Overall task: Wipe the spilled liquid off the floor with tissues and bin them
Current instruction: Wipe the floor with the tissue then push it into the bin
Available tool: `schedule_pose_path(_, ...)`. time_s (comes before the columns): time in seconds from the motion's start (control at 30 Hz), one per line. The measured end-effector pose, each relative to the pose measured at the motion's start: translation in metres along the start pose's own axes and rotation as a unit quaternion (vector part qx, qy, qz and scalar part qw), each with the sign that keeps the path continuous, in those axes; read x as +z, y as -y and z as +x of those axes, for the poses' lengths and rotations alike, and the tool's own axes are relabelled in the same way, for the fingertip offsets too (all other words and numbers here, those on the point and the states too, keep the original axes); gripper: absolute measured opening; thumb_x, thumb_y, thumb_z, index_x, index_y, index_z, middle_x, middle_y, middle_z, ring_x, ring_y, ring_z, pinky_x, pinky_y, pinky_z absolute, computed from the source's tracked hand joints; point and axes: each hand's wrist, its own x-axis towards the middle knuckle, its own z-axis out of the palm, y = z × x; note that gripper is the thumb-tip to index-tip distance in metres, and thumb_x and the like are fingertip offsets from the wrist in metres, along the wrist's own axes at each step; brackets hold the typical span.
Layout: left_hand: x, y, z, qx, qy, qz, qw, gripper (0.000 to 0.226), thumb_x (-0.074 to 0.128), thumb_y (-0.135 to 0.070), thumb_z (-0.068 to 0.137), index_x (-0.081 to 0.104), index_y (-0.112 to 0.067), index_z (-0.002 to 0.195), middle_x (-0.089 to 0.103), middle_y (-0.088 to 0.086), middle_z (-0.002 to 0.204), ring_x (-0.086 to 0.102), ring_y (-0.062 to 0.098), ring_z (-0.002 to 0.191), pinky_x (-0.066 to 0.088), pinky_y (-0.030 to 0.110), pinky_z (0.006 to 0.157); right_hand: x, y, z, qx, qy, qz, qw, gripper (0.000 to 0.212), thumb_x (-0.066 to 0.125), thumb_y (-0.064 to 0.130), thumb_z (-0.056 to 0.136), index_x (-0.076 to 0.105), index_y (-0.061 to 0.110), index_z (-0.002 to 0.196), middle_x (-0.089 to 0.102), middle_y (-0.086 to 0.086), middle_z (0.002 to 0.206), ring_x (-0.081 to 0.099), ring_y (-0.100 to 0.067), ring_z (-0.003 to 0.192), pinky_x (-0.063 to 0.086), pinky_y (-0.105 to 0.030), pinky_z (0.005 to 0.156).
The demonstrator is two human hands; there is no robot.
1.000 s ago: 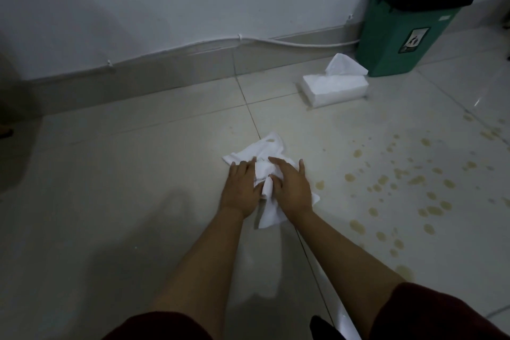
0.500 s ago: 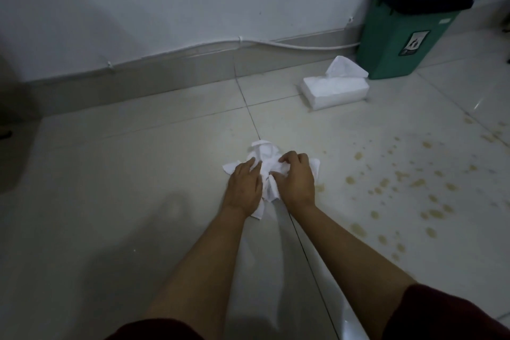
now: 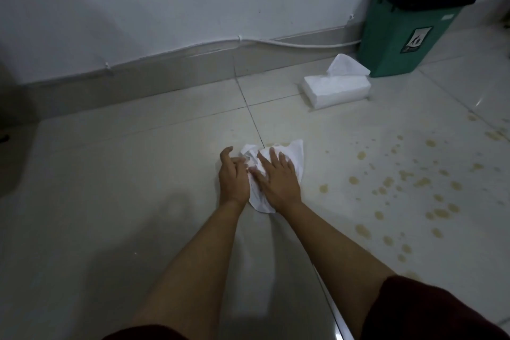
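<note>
- Pressing down on a crumpled white tissue (image 3: 296, 154) on the tiled floor (image 3: 138, 174), the right hand (image 3: 278, 178) lies palm-down with its fingers straight and slightly spread across the top of the wad.
- The left hand (image 3: 233, 178) sits at the tissue's left edge, its fingers loosely bent and touching the crumpled paper; whether they actually pinch it cannot be told from this angle.
- The tissue lies between and under the two hands, just right of a grout line, with a flap sticking out past the right hand's fingertips and a corner showing near the wrists.
- A small yellowish stain shows at the tissue's far edge.
- Yellow-brown drops of spilled liquid (image 3: 422, 182) are scattered over the tiles to the right of the hands, the nearest ones close beside the right wrist, the rest spread toward the right border.
- A white tissue pack (image 3: 336, 91) lies on the floor farther back and to the right, one sheet standing up out of its top.
- Just behind the pack stands a green bin (image 3: 400, 36) with a dark swing lid, against the wall.
- A white cable (image 3: 303, 44) runs along the skirting board toward the bin.
- Dark red sleeves (image 3: 414, 312) cover the upper arms at the bottom edge.
</note>
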Motion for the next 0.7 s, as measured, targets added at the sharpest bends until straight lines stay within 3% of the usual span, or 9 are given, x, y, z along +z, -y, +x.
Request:
schedule_pose_path(0.2,0.000,-0.002,0.000,0.076,-0.082,0.034,0.993,0.025,0.039,-0.006,0.097,0.053,-0.005,0.118,0.056,0.012,0.116,0.053,0.023,0.109,0.041,0.026,0.093,0.003,-0.003,-0.012,-0.004,-0.028,0.093,0.995,0.049,0.037,0.028,0.103,0.025,0.019,0.150,0.019,-0.002,0.159,0.009,-0.019,0.149,-0.004,-0.020,0.115)
schedule_pose_path(0.37,0.000,-0.003,0.002,0.114,-0.060,0.065,0.990,0.023,0.041,-0.005,0.096,0.059,-0.006,0.109,0.055,0.012,0.111,0.052,0.023,0.107,0.037,0.021,0.091,-0.010,-0.021,0.008,0.053,-0.035,0.039,0.997,0.050,0.031,0.024,0.104,0.016,0.018,0.152,0.009,-0.008,0.161,0.004,-0.021,0.149,-0.004,-0.027,0.118)
schedule_pose_path(0.53,0.003,-0.004,0.006,0.117,-0.071,0.078,0.988,0.023,0.040,-0.006,0.096,0.059,-0.005,0.110,0.056,0.011,0.112,0.050,0.022,0.108,0.033,0.018,0.091,-0.013,-0.016,0.042,0.042,-0.021,-0.025,0.999,0.052,0.023,0.027,0.105,0.003,0.023,0.153,0.004,-0.013,0.161,0.002,-0.027,0.149,-0.004,-0.033,0.119)
schedule_pose_path(0.7,0.003,0.000,0.013,0.113,-0.122,0.081,0.983,0.022,0.042,-0.004,0.094,0.059,-0.004,0.107,0.057,0.013,0.111,0.051,0.026,0.106,0.038,0.028,0.093,-0.010,-0.003,0.072,0.003,0.041,-0.034,0.999,0.050,0.024,0.030,0.105,0.014,0.020,0.152,0.005,-0.013,0.161,0.002,-0.028,0.149,-0.004,-0.034,0.120)
